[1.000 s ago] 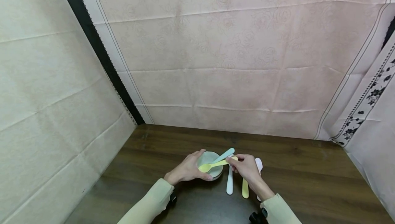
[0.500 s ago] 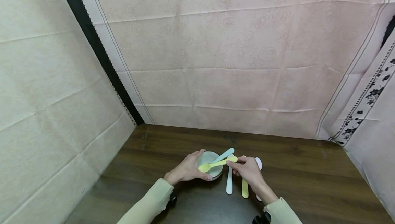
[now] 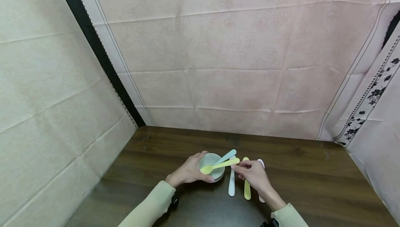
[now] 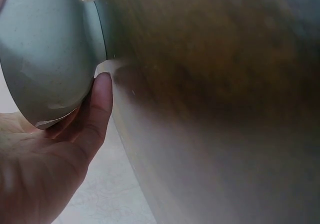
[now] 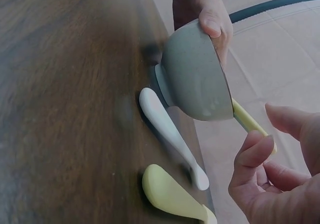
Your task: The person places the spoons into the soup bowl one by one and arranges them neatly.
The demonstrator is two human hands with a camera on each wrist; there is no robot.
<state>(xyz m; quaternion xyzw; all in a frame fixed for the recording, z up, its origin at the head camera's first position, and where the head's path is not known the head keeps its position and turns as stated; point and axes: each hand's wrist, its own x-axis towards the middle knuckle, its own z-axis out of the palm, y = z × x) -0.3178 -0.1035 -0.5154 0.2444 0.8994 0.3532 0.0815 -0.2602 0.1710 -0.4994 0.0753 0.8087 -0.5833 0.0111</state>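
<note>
My left hand (image 3: 189,170) holds a pale green bowl (image 4: 45,49) upright on the table, thumb at the rim and fingers round its side. A yellow spoon (image 3: 218,165) and a light blue spoon (image 3: 226,156) lean in the bowl, handles sticking out over the right rim. At the yellow handle's end is my right hand (image 3: 255,176). In the right wrist view its thumb stands apart from the handle, while the bent index finger overlaps it.
To the right of the bowl lie a pale bluish-white spoon (image 5: 165,126), another yellow spoon (image 5: 170,191) and a whitish spoon (image 3: 260,162), partly hidden by my right hand. Cloth-covered walls (image 3: 203,91) border the brown wooden table (image 3: 168,140).
My right thumb and fingers have come off the yellow spoon's handle, and the hand has shifted slightly right and down. The left hand and bowl stay in place.
</note>
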